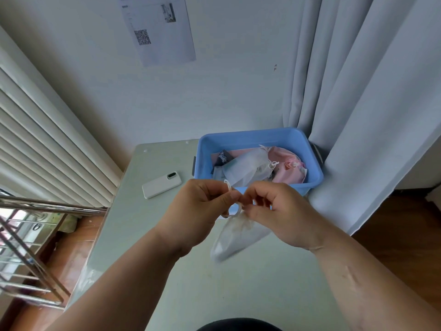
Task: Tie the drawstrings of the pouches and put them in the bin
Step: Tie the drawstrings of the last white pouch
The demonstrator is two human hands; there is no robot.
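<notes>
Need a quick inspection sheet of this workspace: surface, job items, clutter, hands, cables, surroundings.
Surface: pale table, set against the wall.
Job's things: unbinned white pouch held up by its drawstring over the table; blue bin at the far right corner holds a tied white pouch, a pink pouch and others.
Clutter: white phone, camera side up, left of the bin.
Grippers: left hand and right hand both pinch the drawstring.
Cables: nothing seen.
Surroundings: QR-code sheet on the wall, curtain at right, metal rack at left.
</notes>
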